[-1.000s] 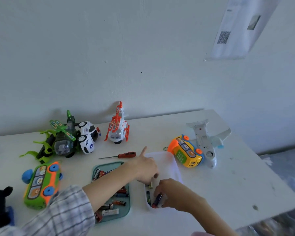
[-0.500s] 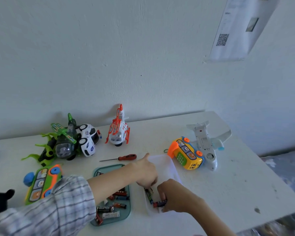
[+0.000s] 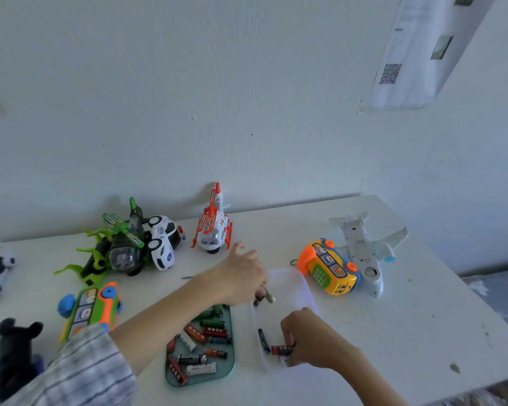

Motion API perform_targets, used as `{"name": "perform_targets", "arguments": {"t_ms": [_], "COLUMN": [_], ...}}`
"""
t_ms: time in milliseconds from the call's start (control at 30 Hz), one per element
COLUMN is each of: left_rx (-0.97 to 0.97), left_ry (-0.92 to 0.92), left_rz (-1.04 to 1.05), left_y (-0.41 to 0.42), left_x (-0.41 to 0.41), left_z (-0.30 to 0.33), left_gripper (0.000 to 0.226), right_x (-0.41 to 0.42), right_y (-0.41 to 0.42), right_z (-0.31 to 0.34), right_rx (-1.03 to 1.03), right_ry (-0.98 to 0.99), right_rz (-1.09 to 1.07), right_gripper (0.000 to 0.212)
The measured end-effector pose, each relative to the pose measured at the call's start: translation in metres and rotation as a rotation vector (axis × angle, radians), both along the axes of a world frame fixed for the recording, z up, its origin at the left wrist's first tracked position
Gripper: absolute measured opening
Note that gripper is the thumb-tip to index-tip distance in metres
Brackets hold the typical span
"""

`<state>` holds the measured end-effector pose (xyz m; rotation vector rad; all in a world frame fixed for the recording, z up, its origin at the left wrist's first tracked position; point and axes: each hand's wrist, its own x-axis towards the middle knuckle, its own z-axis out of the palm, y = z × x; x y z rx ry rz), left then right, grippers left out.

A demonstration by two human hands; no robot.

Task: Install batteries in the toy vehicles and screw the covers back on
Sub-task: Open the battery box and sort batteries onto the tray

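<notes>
Two hands work over a white tray (image 3: 294, 285) on the tabletop (image 3: 393, 317). Right hand (image 3: 311, 341) reaches in at the tray's near end, fingers curled and pinching a red battery (image 3: 280, 350); a blue battery (image 3: 264, 341) lies in the tray just left of it. Left hand (image 3: 241, 276) hovers at the tray's far left corner, pinching a yellowish battery (image 3: 269, 293) that sticks out below the fingers, index finger raised. Left of the white tray, under the left forearm, a teal tray (image 3: 230, 367) holds many loose batteries (image 3: 200, 358). Toys ring the hands: yellow toy bus (image 3: 329, 271) and an upturned white toy plane (image 3: 364, 253) right of the tray, red-white helicopter (image 3: 213, 227), police car (image 3: 165, 241) and green helicopter (image 3: 121, 247) at the back, green-orange toy bus (image 3: 90, 309) at left. Screwdriver tip (image 3: 186, 277) pokes out behind the left wrist.
</notes>
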<state>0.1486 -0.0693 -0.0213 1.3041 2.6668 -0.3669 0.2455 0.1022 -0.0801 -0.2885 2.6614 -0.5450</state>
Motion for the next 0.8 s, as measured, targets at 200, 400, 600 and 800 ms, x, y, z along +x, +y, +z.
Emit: {"name": "perform_targets", "arguments": {"t_ms": [200, 400, 600, 800], "left_rx": [0.403, 0.500, 0.569, 0.815], "left_ry": [-0.145, -0.131, -0.024, -0.034], "left_rz": [0.529, 0.842, 0.770, 0.701], "left_y": [-0.094, -0.120, -0.122, -0.127], "left_x": [0.010, 0.025, 0.033, 0.039], "left_z": [-0.019, -0.073, -0.091, -0.106], "left_gripper": [0.025, 0.024, 0.034, 0.031], "right_x": [-0.009, -0.024, -0.040, -0.053], "right_y": [-0.007, -0.059, -0.109, -0.132], "right_z": [0.018, 0.028, 0.014, 0.003], "right_rx": [-0.270, -0.551, -0.375, -0.200], "right_ry": [0.102, 0.128, 0.109, 0.136], "right_rz": [-0.283, -0.401, -0.357, -0.325], "right_gripper": [0.031, 0.026, 0.026, 0.026]}}
